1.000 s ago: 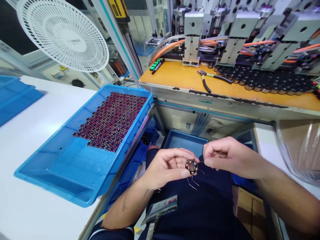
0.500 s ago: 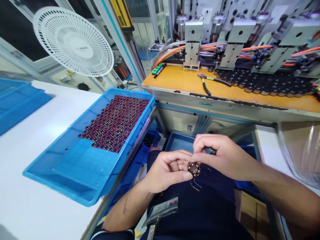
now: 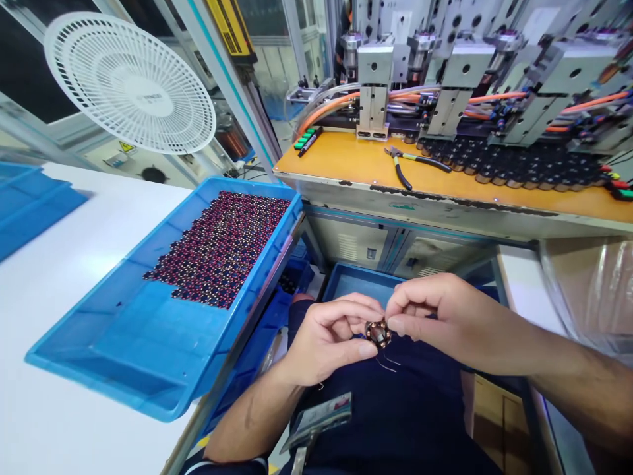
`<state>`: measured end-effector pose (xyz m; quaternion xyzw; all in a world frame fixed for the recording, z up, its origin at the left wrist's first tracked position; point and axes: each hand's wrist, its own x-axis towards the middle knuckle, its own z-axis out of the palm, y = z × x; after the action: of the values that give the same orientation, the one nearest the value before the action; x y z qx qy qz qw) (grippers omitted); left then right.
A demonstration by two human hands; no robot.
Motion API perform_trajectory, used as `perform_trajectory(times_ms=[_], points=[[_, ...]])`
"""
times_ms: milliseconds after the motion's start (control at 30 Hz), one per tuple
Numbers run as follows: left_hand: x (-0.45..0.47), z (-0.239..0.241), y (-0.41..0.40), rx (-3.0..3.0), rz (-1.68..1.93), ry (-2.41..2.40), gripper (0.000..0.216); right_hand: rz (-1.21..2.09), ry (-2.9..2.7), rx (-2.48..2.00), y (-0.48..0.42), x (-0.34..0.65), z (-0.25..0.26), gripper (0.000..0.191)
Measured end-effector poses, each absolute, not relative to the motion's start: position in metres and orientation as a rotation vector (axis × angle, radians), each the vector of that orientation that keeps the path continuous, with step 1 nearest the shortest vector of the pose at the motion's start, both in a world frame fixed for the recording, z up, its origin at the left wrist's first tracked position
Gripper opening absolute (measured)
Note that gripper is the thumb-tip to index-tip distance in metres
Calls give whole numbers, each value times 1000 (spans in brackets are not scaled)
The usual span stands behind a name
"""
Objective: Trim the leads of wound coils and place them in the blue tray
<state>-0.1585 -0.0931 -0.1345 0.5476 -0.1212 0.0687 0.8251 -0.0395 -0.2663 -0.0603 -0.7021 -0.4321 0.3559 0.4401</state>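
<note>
Over my lap, my left hand (image 3: 329, 340) pinches a small round copper-wound coil (image 3: 378, 333) between thumb and fingers. Thin copper wire ends (image 3: 386, 362) hang from the coil's underside. My right hand (image 3: 435, 311) comes in from the right, its thumb and forefinger closed at the coil's upper right edge, apparently on a fine wire. A blue tray (image 3: 148, 336) on the white table to my left holds several rows of dark red and black coils (image 3: 222, 247).
A white fan (image 3: 129, 82) stands at the back left. On the orange machine bench (image 3: 356, 158) ahead lie pliers (image 3: 413, 161) and markers (image 3: 307, 138), with a row of dark parts (image 3: 514, 166) under grey actuators. A second blue tray (image 3: 359, 280) sits below. Clear plastic (image 3: 588, 290) lies at right.
My right hand moved in from a little apart to pinch at the coil's edge. The coil stays in my left hand. The camera view shifted slightly.
</note>
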Motion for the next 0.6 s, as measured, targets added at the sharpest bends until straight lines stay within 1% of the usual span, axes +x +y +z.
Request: perform_trajectory(times_ms=[133,233,367,600], points=[[-158,-136,-94,1023,90,-258,32,806,-1079,-1688,-267,-45,-63,15],[-157,-137,-94,1013,104,-261,37,790,-1054,-1652,-267,-48,-66,14],[-155,-140,-92,1079,149,-266,45,857,-985,-1661,-268,-50,-67,16],[-153,-141,-92,1147,184,-338,48,790,-1020,-1619,-271,-55,-67,16]])
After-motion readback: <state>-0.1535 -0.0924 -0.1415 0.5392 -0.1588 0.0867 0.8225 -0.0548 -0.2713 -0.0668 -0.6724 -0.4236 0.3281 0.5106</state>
